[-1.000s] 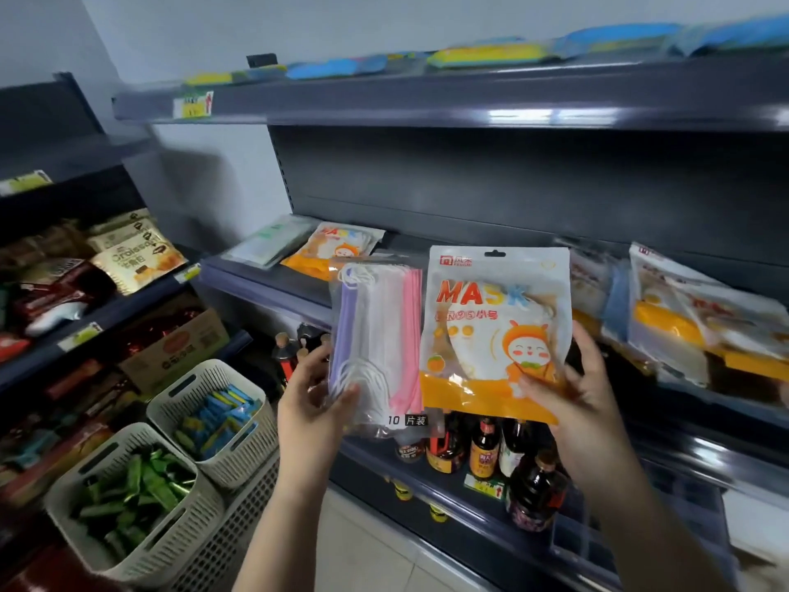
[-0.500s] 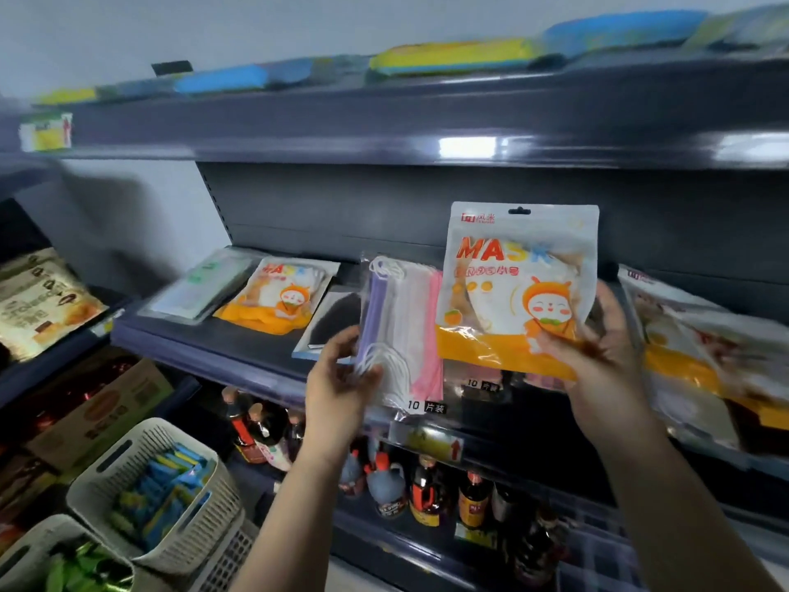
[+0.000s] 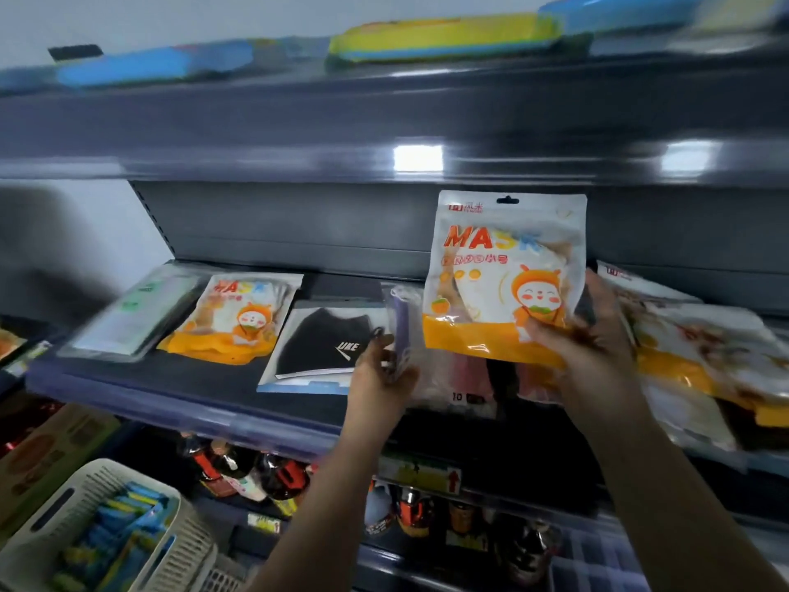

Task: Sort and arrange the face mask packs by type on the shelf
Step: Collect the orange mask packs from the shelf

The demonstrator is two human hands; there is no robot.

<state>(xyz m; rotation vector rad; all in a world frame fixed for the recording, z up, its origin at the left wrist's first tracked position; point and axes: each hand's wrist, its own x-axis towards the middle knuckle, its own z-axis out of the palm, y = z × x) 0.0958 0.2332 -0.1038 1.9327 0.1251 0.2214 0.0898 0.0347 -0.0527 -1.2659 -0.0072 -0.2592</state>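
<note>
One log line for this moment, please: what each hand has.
left hand: holds clear pack of pastel masks low over shelf | right hand: holds orange MASK pack upright | matching orange pack lies at left

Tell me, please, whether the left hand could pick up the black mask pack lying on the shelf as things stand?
Probably not yet: the left hand is beside the black mask pack but already grips a clear pack of coloured masks.

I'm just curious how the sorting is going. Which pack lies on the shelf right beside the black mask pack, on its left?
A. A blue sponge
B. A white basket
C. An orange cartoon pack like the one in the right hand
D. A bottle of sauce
C: the orange cartoon pack on the shelf lies left of the black mask pack and matches the held pack in the right hand.
</note>
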